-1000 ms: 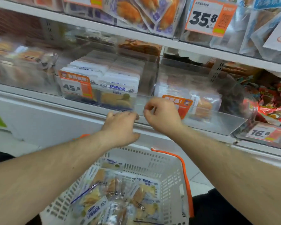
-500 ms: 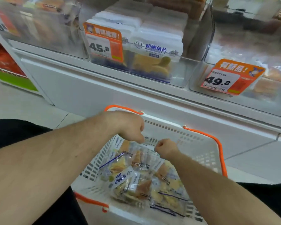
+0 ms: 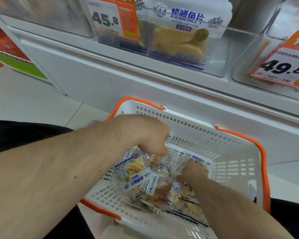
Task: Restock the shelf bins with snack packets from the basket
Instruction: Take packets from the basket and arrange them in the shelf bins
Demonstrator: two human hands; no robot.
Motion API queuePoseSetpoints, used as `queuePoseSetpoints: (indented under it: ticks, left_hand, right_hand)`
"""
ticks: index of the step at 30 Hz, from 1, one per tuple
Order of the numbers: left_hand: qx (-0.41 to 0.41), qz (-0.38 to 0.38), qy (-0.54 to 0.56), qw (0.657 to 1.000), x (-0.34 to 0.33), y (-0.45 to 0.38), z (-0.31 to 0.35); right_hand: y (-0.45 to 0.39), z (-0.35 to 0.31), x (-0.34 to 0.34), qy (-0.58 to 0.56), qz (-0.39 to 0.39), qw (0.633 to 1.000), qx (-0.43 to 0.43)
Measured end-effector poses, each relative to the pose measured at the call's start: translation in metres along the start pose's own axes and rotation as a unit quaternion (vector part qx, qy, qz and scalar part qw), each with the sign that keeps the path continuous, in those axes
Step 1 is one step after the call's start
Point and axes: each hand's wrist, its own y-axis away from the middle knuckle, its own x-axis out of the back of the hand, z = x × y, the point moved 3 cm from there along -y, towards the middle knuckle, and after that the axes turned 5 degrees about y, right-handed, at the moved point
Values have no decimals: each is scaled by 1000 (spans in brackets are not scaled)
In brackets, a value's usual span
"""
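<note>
Down inside the basket (image 3: pixel 231 163), both hands' curled grips touch jumbled snack packets (image 3: pixel 141 182); hold unclear.

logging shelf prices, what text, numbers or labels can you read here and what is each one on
"45.8": orange price tag on the clear plastic shelf bin.
"49.8": orange price tag on the neighbouring clear bin at right.
"Grilled Cod Fillet", under blue Chinese characters: white-topped snack packet in the bin.
Blue Chinese characters: clear snack packets in the white plastic basket.
Barcodes and small print: too blurred to read.
</note>
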Motion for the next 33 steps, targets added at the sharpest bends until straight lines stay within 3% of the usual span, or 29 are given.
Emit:
queuePoseSetpoints:
  ticks: [15, 19, 22, 33]
  left_hand:
    - [-4, -9, 13, 1000, 1, 7, 8]
    - [-3, -10, 9, 1000, 0, 8, 8]
    - [-6, -4, 18, 1000, 2, 8, 10]
    - [-32, 119, 166, 978, 8, 19, 14]
  right_hand:
    - [1, 9, -2, 21, 33, 999, -29]
    - [7, 10, 13, -60, 0, 998, -8]
    - [18, 15, 39, -31, -30, 999, 13]
    - [93, 37, 196, -84, 98, 968, 214]
